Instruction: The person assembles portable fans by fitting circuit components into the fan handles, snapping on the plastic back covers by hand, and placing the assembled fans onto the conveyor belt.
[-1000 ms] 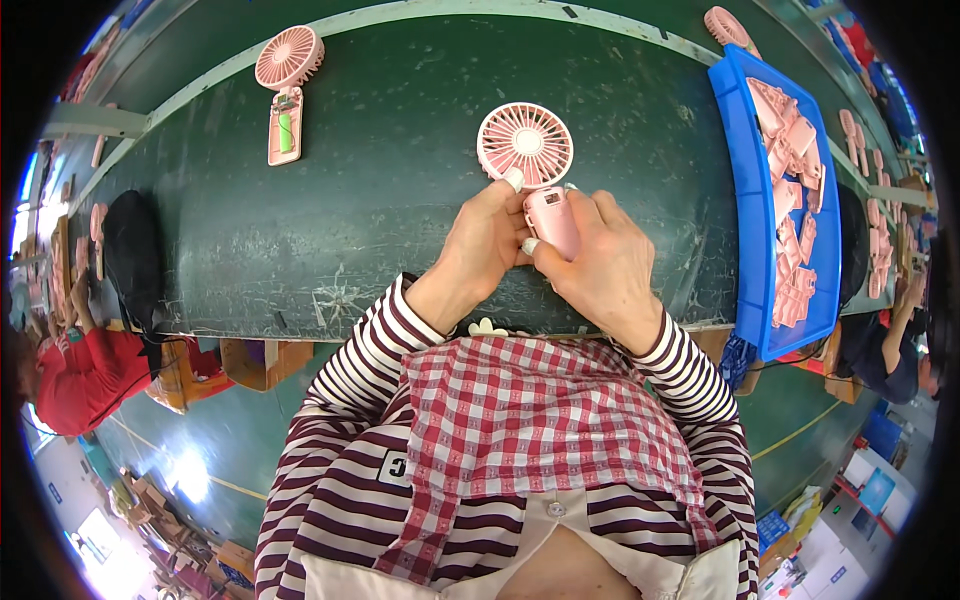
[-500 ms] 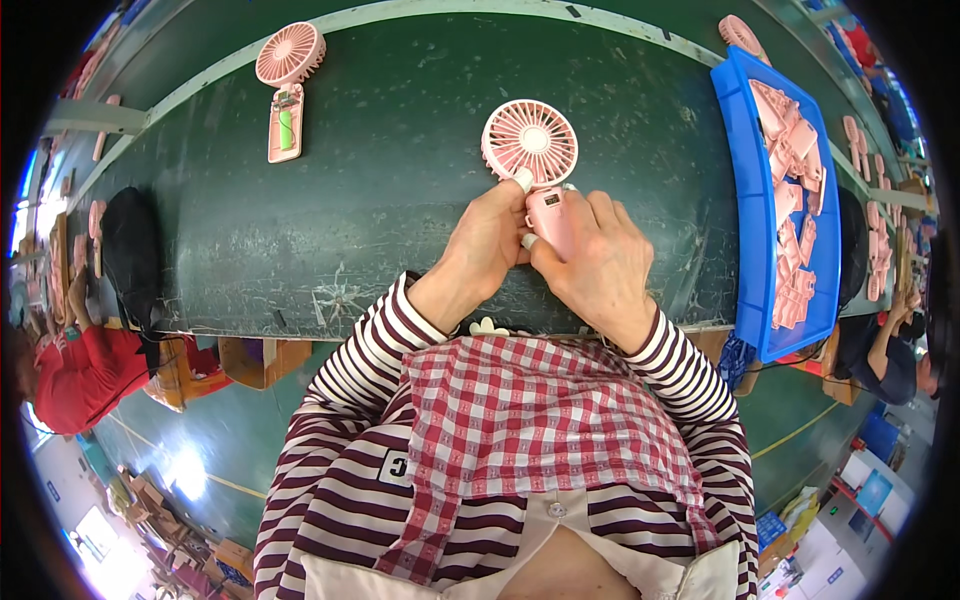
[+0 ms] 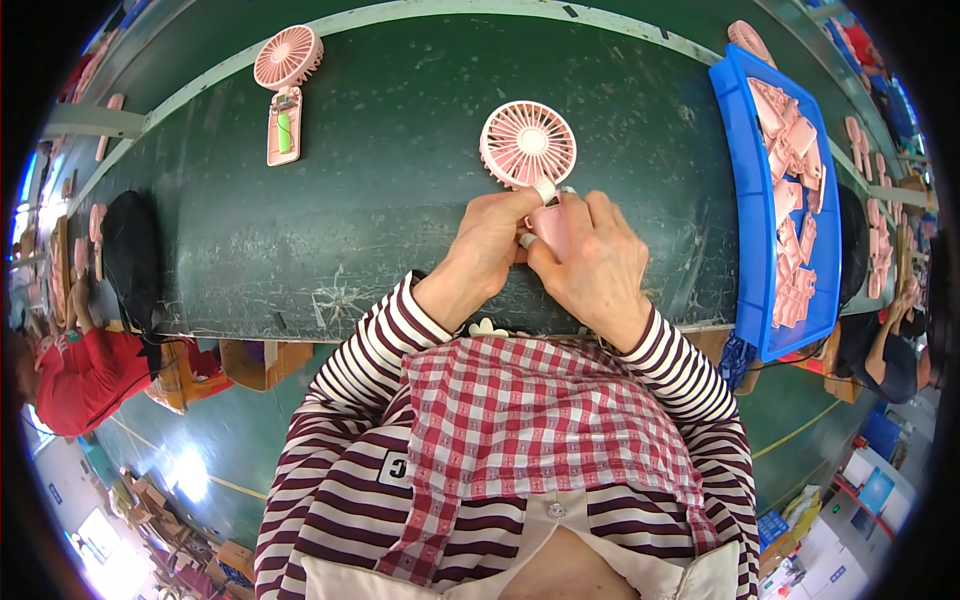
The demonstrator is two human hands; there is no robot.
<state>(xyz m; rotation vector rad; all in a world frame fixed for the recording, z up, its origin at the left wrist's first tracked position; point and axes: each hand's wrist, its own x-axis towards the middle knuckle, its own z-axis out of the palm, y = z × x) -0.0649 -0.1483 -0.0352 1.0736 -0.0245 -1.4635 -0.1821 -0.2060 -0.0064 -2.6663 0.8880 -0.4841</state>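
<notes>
A pink handheld fan (image 3: 528, 143) is held between my two hands over the green workbench, its round grille pointing away from me. My left hand (image 3: 487, 240) grips the handle from the left, its thumb lying across the top of the handle just below the grille. From the right, my right hand (image 3: 595, 255) is closed round the handle, its thumb along the near part. Between the hands a strip of the pink handle shows; its underside and several fingertips are hidden.
At the far left lies another pink fan (image 3: 287, 58), its handle open on a green battery (image 3: 284, 133). A blue bin (image 3: 752, 240) of pink plastic parts stands at the right. People in red (image 3: 95, 375) and dark clothes (image 3: 880, 355) sit at either side.
My left thumb has moved right and slightly nearer, onto the small dark window on the handle, which it now partly covers. Both hands keep hold of the fan.
</notes>
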